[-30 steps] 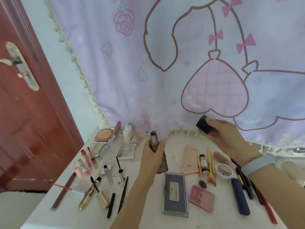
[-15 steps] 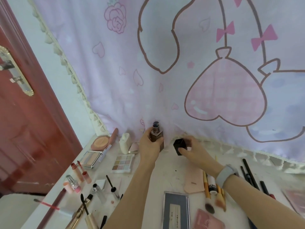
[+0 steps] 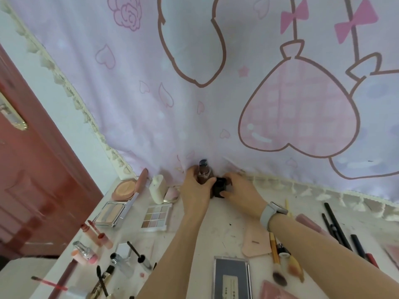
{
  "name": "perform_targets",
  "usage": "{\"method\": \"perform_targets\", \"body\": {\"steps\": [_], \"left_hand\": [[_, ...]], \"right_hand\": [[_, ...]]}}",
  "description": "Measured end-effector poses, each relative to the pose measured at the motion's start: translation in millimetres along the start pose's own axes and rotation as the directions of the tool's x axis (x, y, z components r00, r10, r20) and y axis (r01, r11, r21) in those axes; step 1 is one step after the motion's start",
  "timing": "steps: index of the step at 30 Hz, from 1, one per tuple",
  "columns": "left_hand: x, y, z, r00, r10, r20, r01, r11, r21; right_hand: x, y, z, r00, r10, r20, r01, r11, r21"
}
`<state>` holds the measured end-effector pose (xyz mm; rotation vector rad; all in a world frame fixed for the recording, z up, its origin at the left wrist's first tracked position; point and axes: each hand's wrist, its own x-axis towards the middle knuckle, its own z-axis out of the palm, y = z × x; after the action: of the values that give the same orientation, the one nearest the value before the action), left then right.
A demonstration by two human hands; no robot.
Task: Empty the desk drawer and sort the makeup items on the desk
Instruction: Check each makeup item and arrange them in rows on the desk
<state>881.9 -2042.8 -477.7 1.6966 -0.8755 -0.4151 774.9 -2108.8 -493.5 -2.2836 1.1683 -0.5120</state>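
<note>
brown glass foundation bottle (image 3: pixel 204 175) stands upright at the far edge of the white desk (image 3: pixel 218 229), its long axis vertical and its uncapped pump top pointing up against the pink cartoon curtain (image 3: pixel 194 83). the left hand (image 3: pixel 195 192) wraps its fingers round the bottle's body. just right of it, touching the bottle's base, the right hand (image 3: pixel 241 194) pinches a black square cap (image 3: pixel 219 187) that sits low on the desk. a square pastel eyeshadow palette (image 3: pixel 155 216) lies to the near left.
</note>
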Motion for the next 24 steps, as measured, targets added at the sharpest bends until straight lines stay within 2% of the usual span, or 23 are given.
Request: {"method": "perform_targets", "body": {"steps": [5, 10, 14, 17, 20, 22, 24], "left_hand": [[-6.9, -5.8, -3.0, 0.998, 0.040, 0.051, -0.045, 0.994, 0.098], [-17.4, -2.2, -3.3, 0.998, 0.054, 0.022, -0.056, 0.990, 0.130], [-32.0, -2.5, -14.0, 0.994, 0.100, 0.043, -0.108, 0.963, 0.248], [-54.8, -9.2, -25.5, 0.982, 0.162, 0.096, -0.183, 0.938, 0.296], [-81.9, -20.6, -36.2, 0.965, 0.178, 0.190, -0.230, 0.924, 0.305], [-97.1, -30.0, -43.1, 0.951, 0.184, 0.247, -0.264, 0.901, 0.345], [-107.6, -36.3, -49.1, 0.940, 0.194, 0.281, -0.292, 0.882, 0.370]], "right_hand": [[-2.0, 0.5, -3.6, 0.999, 0.025, 0.033, -0.021, 0.993, -0.118], [-14.2, 2.4, -14.0, 1.000, 0.005, 0.024, -0.005, 1.000, -0.022], [-37.8, 7.6, -35.1, 0.998, -0.033, -0.047, 0.032, 0.999, -0.019], [-57.3, 10.2, -46.5, 0.993, 0.016, 0.120, 0.013, 0.971, -0.241], [-71.3, 9.8, -51.0, 0.947, 0.130, 0.295, 0.035, 0.868, -0.496], [-75.2, 8.5, -50.7, 0.938, 0.146, 0.315, 0.052, 0.838, -0.543], [-75.9, 6.3, -49.8, 0.944, 0.144, 0.298, 0.027, 0.864, -0.503]]}}
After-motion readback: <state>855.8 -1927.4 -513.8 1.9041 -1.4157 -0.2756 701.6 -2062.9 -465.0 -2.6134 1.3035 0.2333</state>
